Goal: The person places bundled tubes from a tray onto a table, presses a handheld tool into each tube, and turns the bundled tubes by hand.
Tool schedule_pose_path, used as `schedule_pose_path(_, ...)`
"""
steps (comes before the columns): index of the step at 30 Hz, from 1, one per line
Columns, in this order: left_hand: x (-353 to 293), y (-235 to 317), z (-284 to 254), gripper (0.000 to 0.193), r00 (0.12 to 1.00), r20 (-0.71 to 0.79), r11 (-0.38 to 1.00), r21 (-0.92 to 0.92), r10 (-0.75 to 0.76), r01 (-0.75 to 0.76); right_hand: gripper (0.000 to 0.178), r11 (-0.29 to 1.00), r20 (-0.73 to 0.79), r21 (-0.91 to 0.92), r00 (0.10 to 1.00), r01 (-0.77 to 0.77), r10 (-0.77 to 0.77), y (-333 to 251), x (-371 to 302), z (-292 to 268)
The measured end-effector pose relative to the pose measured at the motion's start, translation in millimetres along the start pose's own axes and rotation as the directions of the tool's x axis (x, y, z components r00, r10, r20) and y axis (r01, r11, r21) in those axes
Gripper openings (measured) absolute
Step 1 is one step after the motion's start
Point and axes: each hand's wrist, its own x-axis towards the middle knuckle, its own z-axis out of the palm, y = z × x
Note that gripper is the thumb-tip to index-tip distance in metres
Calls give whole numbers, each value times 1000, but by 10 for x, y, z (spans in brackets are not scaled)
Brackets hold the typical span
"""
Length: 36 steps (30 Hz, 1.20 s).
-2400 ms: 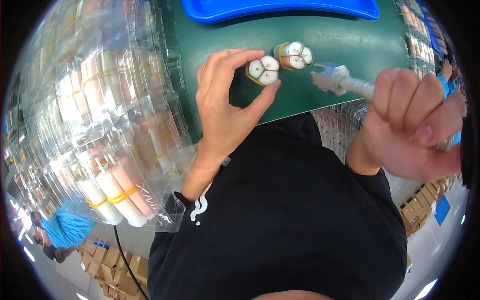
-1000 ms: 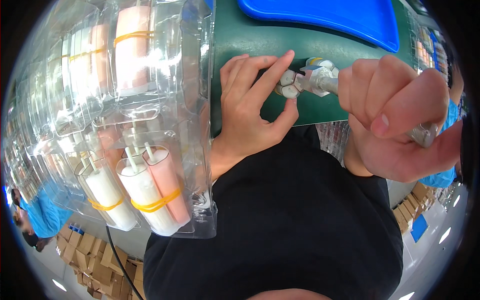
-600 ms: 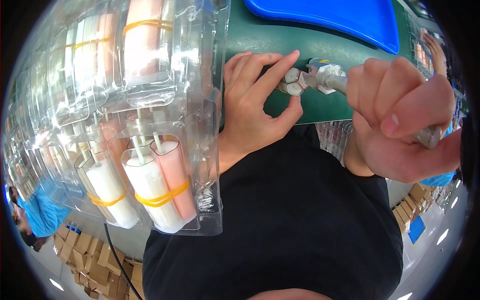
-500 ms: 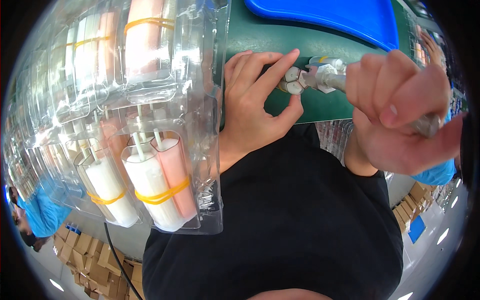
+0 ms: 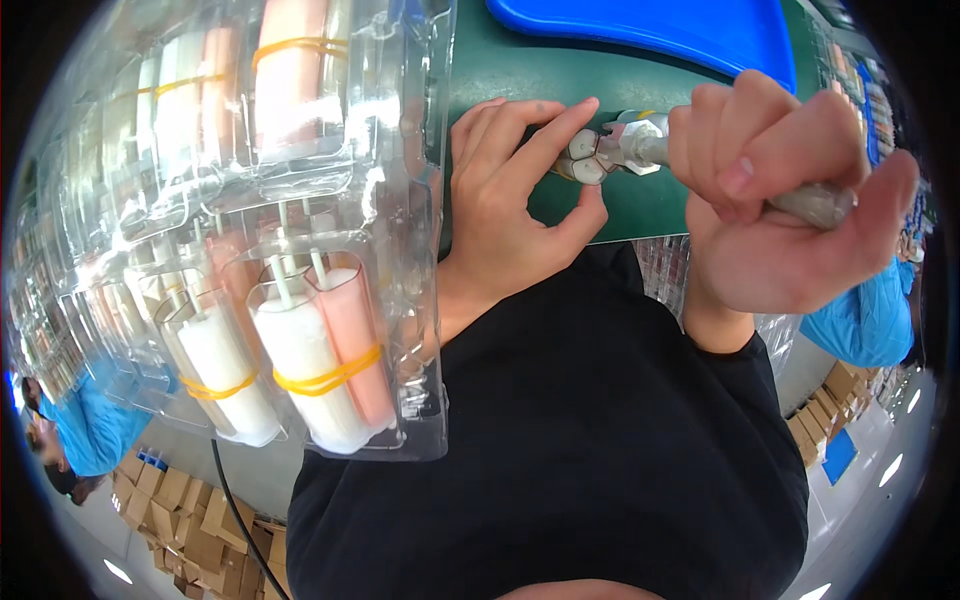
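The left hand is pinching a banded bundle of 3 candles between forefinger and thumb, probably steadying it upright on the green surface. The right hand, fingers wrapped tight, is pressing a grey tool against the bundle's top.

Stacked clear trays wall off the frame's left; bare green worktop lies open below the blue bin.
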Motion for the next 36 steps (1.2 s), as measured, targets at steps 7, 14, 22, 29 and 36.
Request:
schedule_pose_path(7,-6,25,14,57,1000,-8,1000,20,-22,22,71,999,-40,28,999,37,-36,122,-56,-48)
schedule_pose_path(14,-48,30,29,57,999,-26,999,3,-44,44,70,995,-45,95,999,22,-18,157,-71,-61)
schedule_pose_path(22,-34,20,36,57,1000,-16,1000,-7,-5,5,70,997,59,75,998,9,-14,80,-134,-131)
schedule_pose_path(29,-63,41,13,60,999,1,999,36,-36,36,65,994,60,109,998,-20,13,84,-137,-160)
schedule_pose_path(36,-6,96,10,63,994,109,997,-75,-24,32,56,938,-240,278,960,209,-143,-10,-556,-514)
